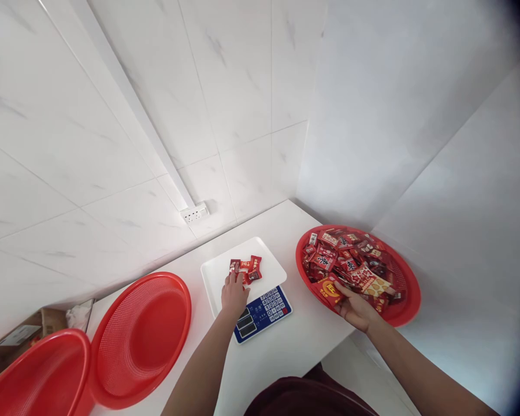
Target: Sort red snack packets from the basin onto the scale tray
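Observation:
Several small red packets point(255, 266) lie on the white tray point(216, 271) of a digital scale. My left hand point(235, 296) rests over the near side of this group, its fingers bent onto the packets; whether it grips one is hidden. The scale's blue keypad point(266, 312) shows just right of my left wrist. On the right, a red basket point(409, 294) holds many red snack packets. My right hand point(354, 306) pinches a red packet with a yellow print point(328, 289) at the basket's near left rim.
Two red perforated baskets point(143, 335) point(39, 370) stand at the left, with nothing visible inside. Behind them is a cardboard box point(52, 323). The white table point(303, 341) meets a tiled wall carrying a socket point(195, 213).

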`<action>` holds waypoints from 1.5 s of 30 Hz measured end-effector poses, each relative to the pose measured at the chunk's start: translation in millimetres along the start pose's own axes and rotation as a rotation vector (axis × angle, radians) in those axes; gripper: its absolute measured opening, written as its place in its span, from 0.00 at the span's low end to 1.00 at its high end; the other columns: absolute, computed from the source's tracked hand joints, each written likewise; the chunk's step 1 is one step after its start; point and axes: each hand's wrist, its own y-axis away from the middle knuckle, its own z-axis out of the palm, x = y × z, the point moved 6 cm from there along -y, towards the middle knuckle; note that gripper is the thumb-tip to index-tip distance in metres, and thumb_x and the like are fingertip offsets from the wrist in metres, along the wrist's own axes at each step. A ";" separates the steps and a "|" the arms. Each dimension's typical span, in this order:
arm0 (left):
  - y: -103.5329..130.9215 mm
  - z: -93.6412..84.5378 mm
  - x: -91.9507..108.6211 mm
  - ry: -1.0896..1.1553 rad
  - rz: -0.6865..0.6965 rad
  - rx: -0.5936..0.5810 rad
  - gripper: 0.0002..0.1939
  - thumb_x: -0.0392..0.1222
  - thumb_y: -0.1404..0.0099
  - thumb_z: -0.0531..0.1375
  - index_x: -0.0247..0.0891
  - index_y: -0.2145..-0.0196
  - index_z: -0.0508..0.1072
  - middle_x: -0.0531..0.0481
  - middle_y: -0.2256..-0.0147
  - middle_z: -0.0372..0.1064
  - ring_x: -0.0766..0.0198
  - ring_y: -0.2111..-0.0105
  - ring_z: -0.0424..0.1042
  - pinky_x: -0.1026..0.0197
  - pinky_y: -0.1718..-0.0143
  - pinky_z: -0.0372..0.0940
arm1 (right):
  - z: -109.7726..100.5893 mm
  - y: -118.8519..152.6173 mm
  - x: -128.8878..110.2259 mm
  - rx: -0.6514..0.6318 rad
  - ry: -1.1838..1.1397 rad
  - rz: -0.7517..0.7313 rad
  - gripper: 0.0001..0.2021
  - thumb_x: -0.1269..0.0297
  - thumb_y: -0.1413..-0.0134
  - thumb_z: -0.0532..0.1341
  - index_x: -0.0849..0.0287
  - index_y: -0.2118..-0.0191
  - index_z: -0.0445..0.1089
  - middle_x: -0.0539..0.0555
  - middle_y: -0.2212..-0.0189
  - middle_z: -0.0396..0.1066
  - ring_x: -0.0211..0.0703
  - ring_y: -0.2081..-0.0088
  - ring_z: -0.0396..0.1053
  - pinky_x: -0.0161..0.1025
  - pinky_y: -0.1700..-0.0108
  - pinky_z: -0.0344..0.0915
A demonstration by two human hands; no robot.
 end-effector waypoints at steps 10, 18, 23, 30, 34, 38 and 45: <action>-14.4 14.5 -16.3 -0.115 -0.032 -0.081 0.17 0.26 0.45 0.52 0.41 0.61 0.69 0.42 0.47 0.58 0.52 0.48 0.55 0.50 0.53 0.57 | 7.0 3.0 5.8 -0.007 -0.126 0.033 0.05 0.73 0.49 0.59 0.61 0.64 0.68 0.56 0.69 0.76 0.45 0.66 0.75 0.39 0.63 0.74; -0.2 -19.6 -36.1 0.019 -0.078 0.030 0.14 0.40 0.36 0.45 0.40 0.57 0.65 0.47 0.65 0.70 0.62 0.65 0.68 0.61 0.64 0.61 | 3.2 -0.8 8.2 0.003 -0.141 0.044 0.04 0.73 0.48 0.59 0.61 0.65 0.68 0.55 0.71 0.76 0.45 0.66 0.75 0.40 0.63 0.74; 27.0 -82.5 -83.7 0.062 -0.222 0.187 0.15 0.43 0.36 0.43 0.40 0.56 0.63 0.49 0.71 0.69 0.61 0.70 0.69 0.62 0.70 0.61 | 1.6 -2.2 5.1 0.035 -0.129 0.036 0.05 0.73 0.51 0.61 0.60 0.66 0.68 0.55 0.69 0.76 0.45 0.65 0.74 0.40 0.64 0.75; 57.8 -125.6 -136.6 -0.315 -0.404 0.277 0.19 0.38 0.40 0.47 0.35 0.51 0.63 0.37 0.51 0.64 0.45 0.47 0.58 0.46 0.54 0.57 | 6.0 -11.8 -11.7 0.092 -0.136 -0.065 0.07 0.71 0.53 0.62 0.57 0.66 0.67 0.53 0.70 0.74 0.43 0.68 0.73 0.38 0.68 0.74; 28.0 -83.8 -99.0 -0.315 -0.117 0.204 0.19 0.38 0.38 0.46 0.34 0.50 0.63 0.38 0.48 0.61 0.51 0.44 0.53 0.47 0.46 0.49 | 7.8 -22.7 -19.1 0.154 0.006 -0.173 0.10 0.71 0.57 0.63 0.56 0.65 0.66 0.51 0.71 0.73 0.42 0.69 0.72 0.37 0.68 0.71; -13.0 -29.9 -54.5 -0.245 -0.005 0.038 0.21 0.43 0.38 0.49 0.38 0.48 0.62 0.42 0.49 0.62 0.57 0.47 0.58 0.55 0.48 0.55 | 4.8 -21.5 -44.5 0.324 0.634 -0.544 0.18 0.63 0.59 0.62 0.59 0.57 0.65 0.57 0.62 0.71 0.49 0.59 0.69 0.46 0.57 0.66; -59.9 6.8 -20.6 -0.271 0.023 -0.129 0.29 0.38 0.42 0.54 0.49 0.43 0.55 0.48 0.40 0.48 0.52 0.43 0.51 0.52 0.48 0.53 | 97.3 20.5 -50.7 0.134 1.435 -1.171 0.19 0.65 0.49 0.52 0.60 0.50 0.65 0.61 0.50 0.63 0.52 0.47 0.57 0.50 0.45 0.53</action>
